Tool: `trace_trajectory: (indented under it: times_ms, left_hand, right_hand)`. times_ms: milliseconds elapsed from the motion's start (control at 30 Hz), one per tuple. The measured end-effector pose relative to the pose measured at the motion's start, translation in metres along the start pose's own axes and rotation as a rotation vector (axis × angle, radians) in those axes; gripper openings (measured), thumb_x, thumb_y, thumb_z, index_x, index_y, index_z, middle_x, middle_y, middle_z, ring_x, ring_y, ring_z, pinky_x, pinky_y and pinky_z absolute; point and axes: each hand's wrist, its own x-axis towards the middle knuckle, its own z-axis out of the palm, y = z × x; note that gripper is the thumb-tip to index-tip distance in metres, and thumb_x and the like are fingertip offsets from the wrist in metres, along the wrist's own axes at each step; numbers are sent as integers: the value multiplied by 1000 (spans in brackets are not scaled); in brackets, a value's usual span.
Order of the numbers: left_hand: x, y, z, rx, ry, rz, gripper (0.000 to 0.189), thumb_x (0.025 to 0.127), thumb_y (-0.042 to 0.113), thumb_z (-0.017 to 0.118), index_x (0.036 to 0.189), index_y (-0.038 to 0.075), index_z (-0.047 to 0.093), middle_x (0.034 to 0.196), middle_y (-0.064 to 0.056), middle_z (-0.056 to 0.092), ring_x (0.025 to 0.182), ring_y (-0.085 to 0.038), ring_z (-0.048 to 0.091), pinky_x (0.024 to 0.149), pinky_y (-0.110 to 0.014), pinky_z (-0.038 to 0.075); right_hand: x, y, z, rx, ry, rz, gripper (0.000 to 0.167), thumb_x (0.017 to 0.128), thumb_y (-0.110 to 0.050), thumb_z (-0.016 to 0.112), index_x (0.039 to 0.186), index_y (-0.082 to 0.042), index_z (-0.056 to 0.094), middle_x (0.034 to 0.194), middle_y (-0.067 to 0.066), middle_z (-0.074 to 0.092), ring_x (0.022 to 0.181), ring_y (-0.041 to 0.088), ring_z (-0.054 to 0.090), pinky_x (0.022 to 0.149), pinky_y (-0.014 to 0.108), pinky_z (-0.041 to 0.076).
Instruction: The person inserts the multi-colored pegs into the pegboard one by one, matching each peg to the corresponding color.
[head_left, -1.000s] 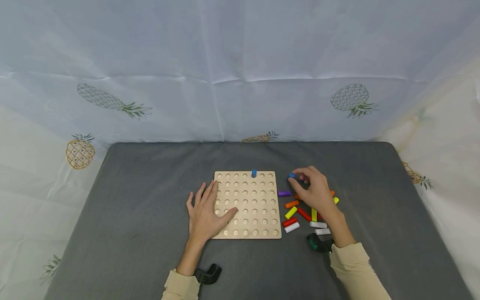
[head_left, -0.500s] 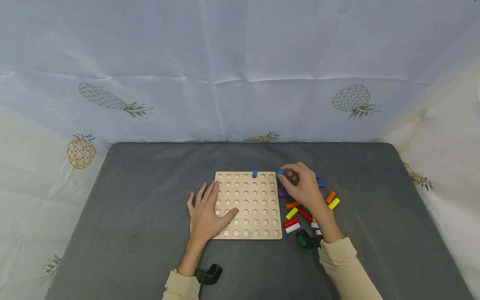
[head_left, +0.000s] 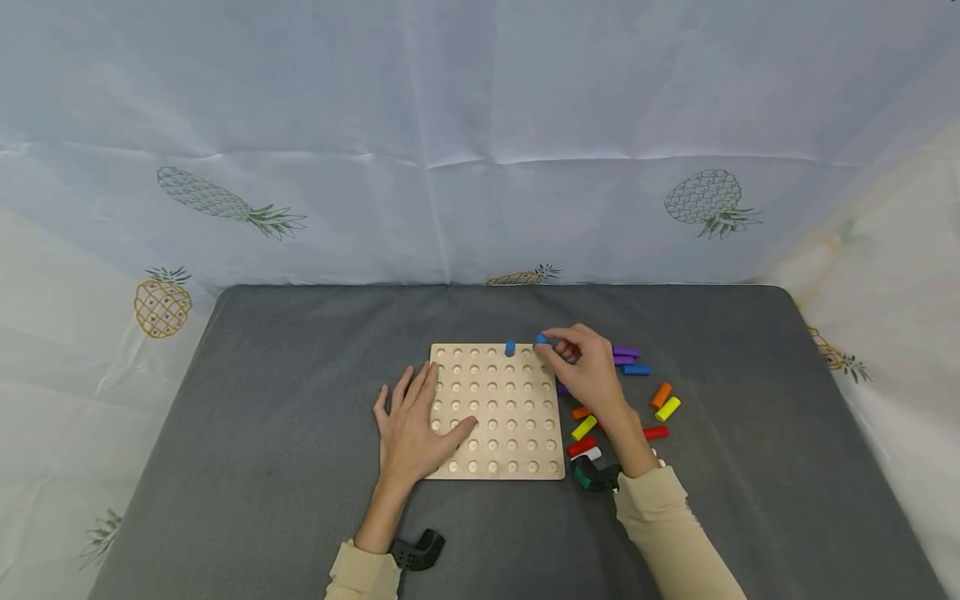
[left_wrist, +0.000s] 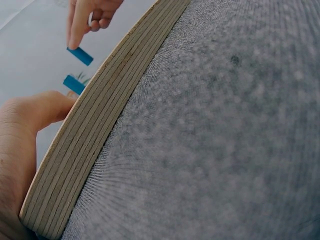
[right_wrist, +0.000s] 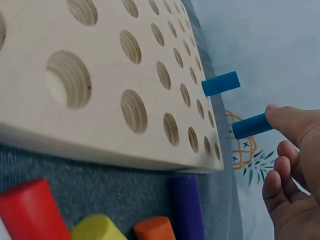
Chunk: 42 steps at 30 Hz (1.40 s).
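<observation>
A square wooden pegboard (head_left: 491, 417) with rows of round holes lies on the grey table. One blue peg (head_left: 510, 348) stands upright in a hole of its far row. My right hand (head_left: 588, 371) pinches a second blue peg (right_wrist: 251, 126) between thumb and forefinger. In the right wrist view that peg hangs apart from the board, beyond its far right corner. My left hand (head_left: 412, 429) rests over the board's left edge, fingers straight and spread, the thumb lying on top.
Loose pegs lie right of the board: purple (head_left: 626, 351), blue (head_left: 636, 370), orange (head_left: 661, 395), yellow (head_left: 667, 408), red (head_left: 656, 432) and white ones. My right forearm hides some of them. A pineapple-print curtain (head_left: 450, 208) hangs behind the table.
My right hand has moved left with the blue peg, from above the loose pegs to the board's far right corner. The left hand keeps its place.
</observation>
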Motion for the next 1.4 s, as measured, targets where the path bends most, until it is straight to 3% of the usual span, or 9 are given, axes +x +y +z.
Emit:
trace_trajectory:
  times_ms: [367, 1400]
  left_hand:
    - [0, 0, -1, 5, 7, 5, 102, 76, 64, 72, 158, 13, 40, 162, -8, 44, 154, -36, 32, 122, -67, 9]
    - [0, 1, -1, 6, -1, -4, 101, 77, 64, 72, 159, 14, 39, 162, -8, 44, 154, -35, 31, 122, -66, 8]
  right_hand:
    - [1, 1, 9, 49, -27, 1, 20, 90, -9, 78, 108, -2, 79, 79, 9, 61, 69, 12, 51, 62, 17, 44]
    - [-4, 4, 16, 19, -103, -69, 17, 95, -8, 72, 108, 1, 76, 80, 9, 58, 67, 15, 48, 61, 22, 42]
